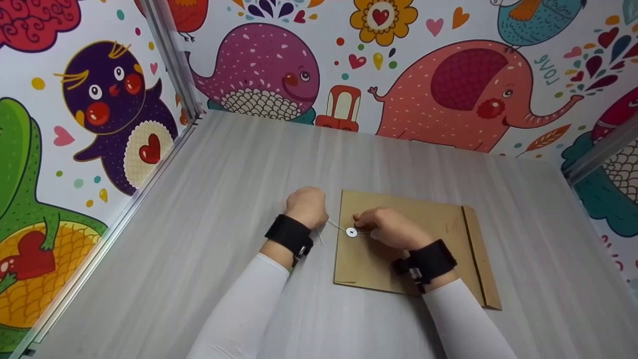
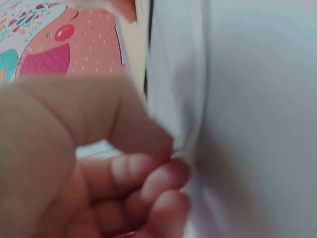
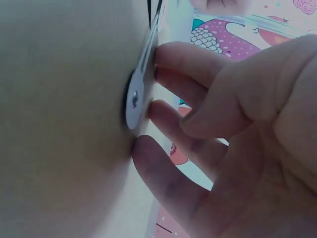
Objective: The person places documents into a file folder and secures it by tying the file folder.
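Note:
A brown paper envelope lies flat on the table, with a white round button near its left edge. Thin white string runs from this button to my left hand, just beyond that edge. Thumb and fingertips pinch the string in the left wrist view, where the hand is close up and blurred. My right hand is over the envelope, fingers loosely bent. Its fingertips touch the paper around a button in the right wrist view; string stretches between that button and a second one.
The grey wood-grain table extends around the envelope. Printed cartoon panels wall the back and sides, with a metal rail at the back left corner. A dark strip crosses the envelope's right side.

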Available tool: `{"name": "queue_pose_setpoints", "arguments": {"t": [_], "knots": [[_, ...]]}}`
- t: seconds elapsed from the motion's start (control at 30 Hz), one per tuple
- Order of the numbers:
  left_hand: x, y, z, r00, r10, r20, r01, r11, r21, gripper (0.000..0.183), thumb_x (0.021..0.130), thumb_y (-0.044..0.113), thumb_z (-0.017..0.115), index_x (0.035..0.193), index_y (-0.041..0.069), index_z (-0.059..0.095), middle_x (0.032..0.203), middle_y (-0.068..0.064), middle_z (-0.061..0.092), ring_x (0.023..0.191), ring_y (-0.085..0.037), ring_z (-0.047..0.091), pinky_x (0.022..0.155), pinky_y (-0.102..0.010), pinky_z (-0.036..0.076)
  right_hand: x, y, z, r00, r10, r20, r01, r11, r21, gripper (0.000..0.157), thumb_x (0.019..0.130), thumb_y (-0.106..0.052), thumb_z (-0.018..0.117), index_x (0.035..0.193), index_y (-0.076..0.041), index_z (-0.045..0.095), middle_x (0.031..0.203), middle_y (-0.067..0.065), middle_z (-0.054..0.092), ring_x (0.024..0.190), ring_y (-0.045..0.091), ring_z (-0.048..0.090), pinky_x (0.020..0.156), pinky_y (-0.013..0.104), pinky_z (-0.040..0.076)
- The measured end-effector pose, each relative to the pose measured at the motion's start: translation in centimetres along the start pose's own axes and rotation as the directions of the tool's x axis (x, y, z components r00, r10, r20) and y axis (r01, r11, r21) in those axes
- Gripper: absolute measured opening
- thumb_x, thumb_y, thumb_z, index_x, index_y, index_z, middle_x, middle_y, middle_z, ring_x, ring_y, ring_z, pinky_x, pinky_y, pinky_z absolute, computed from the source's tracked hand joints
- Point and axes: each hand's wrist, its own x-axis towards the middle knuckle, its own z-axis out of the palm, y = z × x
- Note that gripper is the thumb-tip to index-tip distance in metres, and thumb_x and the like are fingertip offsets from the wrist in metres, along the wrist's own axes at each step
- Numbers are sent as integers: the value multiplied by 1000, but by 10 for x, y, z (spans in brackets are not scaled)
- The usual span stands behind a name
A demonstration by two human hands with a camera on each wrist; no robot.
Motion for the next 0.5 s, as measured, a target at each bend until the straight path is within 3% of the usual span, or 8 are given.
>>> {"name": "queue_pose_setpoints", "arguments": {"t": [0.17,0.3,0.5], "knots": [[3,11,4,991,46,-130,-54,997,-54,22,88,29,71,93,8,76,96,-9,74,88,-27,71,74,-41,59,-5,-11,4,1000,-21,13,21,1000,11,46,78,15,56,113,-9,75,124,7,71,115,25,66,95,43,54],[4,16,11,989,88,-118,-99,991,-91,17,90,23,67,83,9,74,91,-7,74,84,-24,69,74,-39,58,-7,-21,9,999,-50,12,50,998,-23,45,77,14,59,111,-11,76,119,3,73,109,23,66,94,42,53],[5,19,18,985,136,-105,-151,976,-156,19,91,16,62,73,12,67,83,-3,70,78,-21,65,72,-38,56,-7,-29,12,999,-21,33,23,998,-50,37,79,12,61,104,-13,75,104,-1,72,100,18,62,91,40,51]]}}
